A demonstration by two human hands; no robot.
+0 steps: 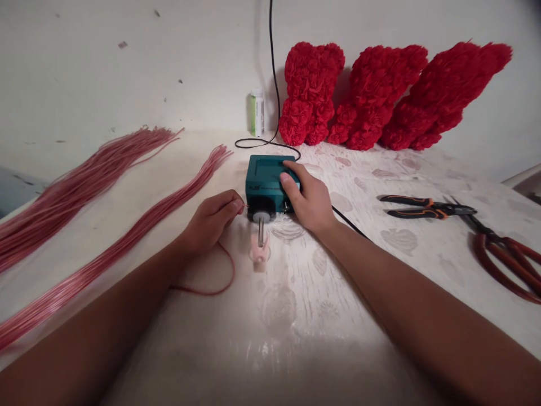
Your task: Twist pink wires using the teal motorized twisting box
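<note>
A small teal electric machine (270, 186) stands on the table, with a black front face and a metal shaft (261, 232) sticking out towards me. My left hand (217, 217) is closed beside its front left, pinching a thin reddish wire (233, 268). The wire's short end shows between my fingertips and the black face; the rest loops down under my forearm. My right hand (310, 197) grips the machine's right side, thumb and index finger over the top, the other fingers partly hidden. Below the shaft is a small pale pink piece (259, 251); whether they touch I cannot tell.
Two bundles of reddish wires, a thick bundle (84, 180) and a thinner bundle (143, 231), lie left. Black-and-orange pliers (426, 208) and red-handled scissors (507, 254) lie right. Three red flower-covered shapes (313, 93) and a white-green bottle (257, 113) stand behind, near a black cord (274, 67).
</note>
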